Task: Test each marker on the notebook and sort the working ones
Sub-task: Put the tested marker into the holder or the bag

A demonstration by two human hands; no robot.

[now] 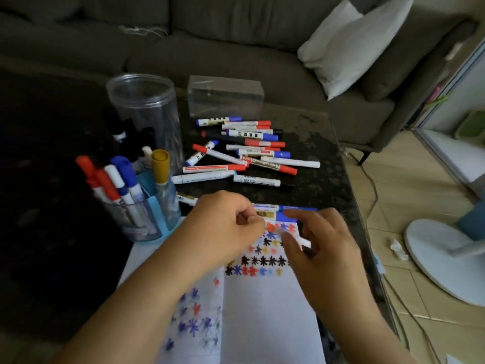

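There was only one view, from a camera worn on the person's head. It looked forward and down, steeply, over both forearms to the table (328,158) close below. The wide lens bent the edges of the picture. The notebook (262,311) lay nearest, at the bottom centre. Farther away the sofa (210,48) filled the top, and the floor (393,206) showed at the right.
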